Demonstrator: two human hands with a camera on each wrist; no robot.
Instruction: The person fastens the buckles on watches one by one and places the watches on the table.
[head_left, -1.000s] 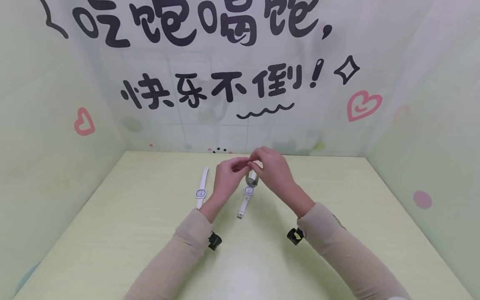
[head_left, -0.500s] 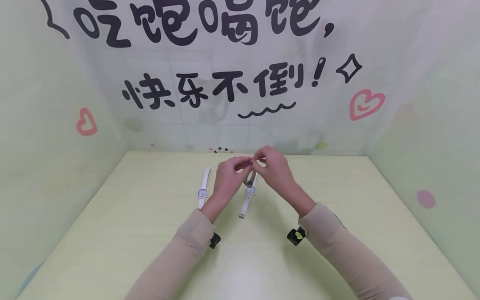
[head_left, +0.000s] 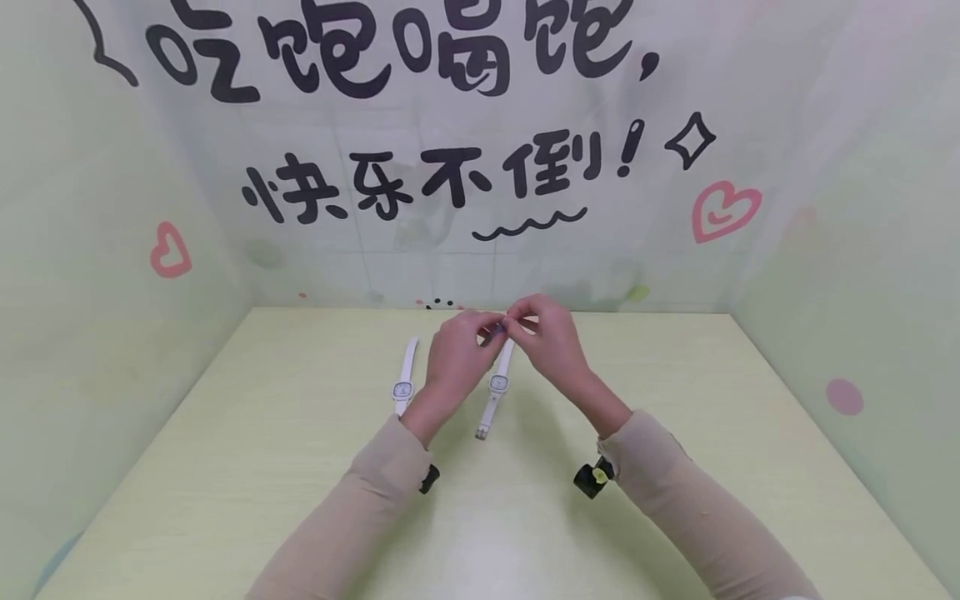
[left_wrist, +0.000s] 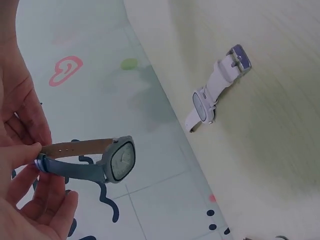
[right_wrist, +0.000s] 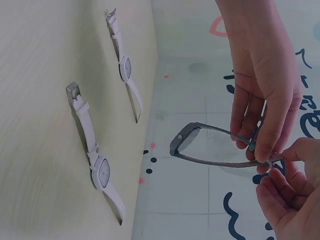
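Note:
A blue-grey wristwatch (left_wrist: 121,159) hangs in the air with its strap bent into a loop, brown on the inner side. My left hand (head_left: 459,354) and right hand (head_left: 553,337) meet at the strap ends. In the right wrist view, the fingers of my left hand (right_wrist: 265,70) pinch the strap by its buckle, while my right hand (right_wrist: 287,200) pinches the strap tip. The finger overlap partly hides the buckle. From the head view, the held watch is almost wholly hidden behind my left hand.
One white wristwatch (head_left: 498,383) lies flat on the pale table (head_left: 495,533) below my hands. Another white wristwatch (head_left: 402,390) lies left of it, partly covered by my left forearm. A printed wall (head_left: 420,275) rises behind the table's far edge.
The blue-grey watch, hanging visibly below my fingers earlier, has swung left out of the head view's sight behind my left hand. Both hands stay nearly in place, fingers shifting slightly on the strap.

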